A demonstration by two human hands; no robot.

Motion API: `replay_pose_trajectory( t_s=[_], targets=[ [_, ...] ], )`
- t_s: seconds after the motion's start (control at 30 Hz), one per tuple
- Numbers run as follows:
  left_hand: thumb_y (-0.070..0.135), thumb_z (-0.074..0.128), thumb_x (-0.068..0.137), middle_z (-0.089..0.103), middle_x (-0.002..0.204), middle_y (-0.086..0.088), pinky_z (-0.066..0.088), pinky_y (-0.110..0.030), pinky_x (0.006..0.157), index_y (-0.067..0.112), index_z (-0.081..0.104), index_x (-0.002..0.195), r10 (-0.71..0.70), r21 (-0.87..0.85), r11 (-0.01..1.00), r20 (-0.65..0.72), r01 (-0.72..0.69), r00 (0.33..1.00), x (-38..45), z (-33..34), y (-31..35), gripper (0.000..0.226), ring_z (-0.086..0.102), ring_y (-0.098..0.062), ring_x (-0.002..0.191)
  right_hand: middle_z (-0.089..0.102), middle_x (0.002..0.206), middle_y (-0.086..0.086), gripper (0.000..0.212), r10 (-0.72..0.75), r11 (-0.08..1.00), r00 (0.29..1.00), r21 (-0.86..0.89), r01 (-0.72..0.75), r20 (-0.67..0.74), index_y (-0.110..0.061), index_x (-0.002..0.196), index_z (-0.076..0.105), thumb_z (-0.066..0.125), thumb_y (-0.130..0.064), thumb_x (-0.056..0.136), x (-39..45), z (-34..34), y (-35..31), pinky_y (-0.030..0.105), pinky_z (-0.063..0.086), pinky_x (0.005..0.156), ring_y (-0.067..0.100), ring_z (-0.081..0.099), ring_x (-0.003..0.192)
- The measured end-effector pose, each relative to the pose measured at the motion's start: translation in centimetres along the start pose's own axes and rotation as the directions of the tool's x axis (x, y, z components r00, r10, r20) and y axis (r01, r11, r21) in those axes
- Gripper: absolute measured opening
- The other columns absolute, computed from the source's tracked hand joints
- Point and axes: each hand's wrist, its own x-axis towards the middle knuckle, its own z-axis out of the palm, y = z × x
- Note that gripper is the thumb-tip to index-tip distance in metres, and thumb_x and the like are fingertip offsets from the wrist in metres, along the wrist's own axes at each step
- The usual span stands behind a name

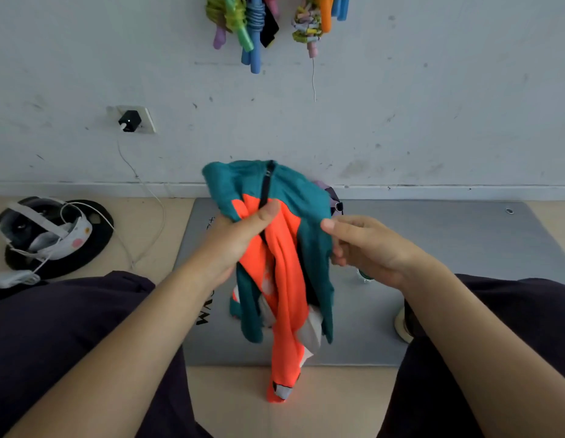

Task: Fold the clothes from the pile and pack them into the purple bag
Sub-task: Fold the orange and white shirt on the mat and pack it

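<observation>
- My left hand grips teal/orange garment, held up over grey mat.
- My right hand pinches its teal edge.
- Purple bag mostly hidden behind.

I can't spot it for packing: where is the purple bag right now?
In the head view, only a sliver of the purple bag shows just right of centre, against the wall's foot at the grey mat's far edge, mostly hidden behind the teal-and-orange garment.

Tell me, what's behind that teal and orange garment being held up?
Behind the teal and orange garment, a sliver of a purple bag peeks out at its right edge, on the grey mat. The rest of the bag is covered.
</observation>
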Motion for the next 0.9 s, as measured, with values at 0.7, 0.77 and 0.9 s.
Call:
replay_pose_trajectory(
  t_s=[0.7, 0.77, 0.9],
  targets=[
    [0.047, 0.086, 0.063, 0.077, 0.09, 0.007, 0.055, -0.026, 0.079, 0.024, 0.075, 0.09, -0.16, 0.55, 0.825, 0.009, 0.129, 0.987, 0.8, -5.3, 1.0, 0.037, 0.071, -0.005, 0.08, 0.075, 0.104, 0.008, 0.03, -0.175, 0.951, 0.971, -0.284, 0.124, -0.162, -0.011, 0.099, 0.073, 0.056, -0.037, 0.096, -0.4, -3.8, 0.3, 0.033, 0.052, 0.09, 0.017, 0.069, 0.095],
    [0.053, 0.086, 0.063, 0.07, 0.069, 0.012, 0.046, -0.015, 0.058, 0.027, 0.073, 0.076, -0.231, 0.66, 0.736, 0.035, 0.151, 0.972, 0.7, -6.1, 0.9, 0.031, 0.061, -0.001, 0.06, 0.075, 0.105, 0.007, 0.028, -0.203, 0.948, 0.953, -0.29, 0.134, -0.224, -0.016, 0.101, 0.073, 0.052, -0.035, 0.099, -0.4, -4.1, 0.4, 0.033, 0.051, 0.089, 0.014, 0.068, 0.094],
    [0.047, 0.07, 0.086, 0.055, 0.061, 0.01, 0.036, -0.022, 0.054, 0.009, 0.066, 0.079, -0.216, 0.729, 0.668, -0.003, 0.15, 0.976, 0.8, -6.5, -0.3, 0.039, 0.049, -0.007, 0.056, 0.074, 0.088, 0.002, 0.036, -0.104, 0.939, 0.961, -0.343, 0.011, -0.256, -0.014, 0.095, 0.072, 0.059, -0.047, 0.093, -0.9, -4.2, 1.0, 0.032, 0.049, 0.076, 0.011, 0.064, 0.079]
  ],
)
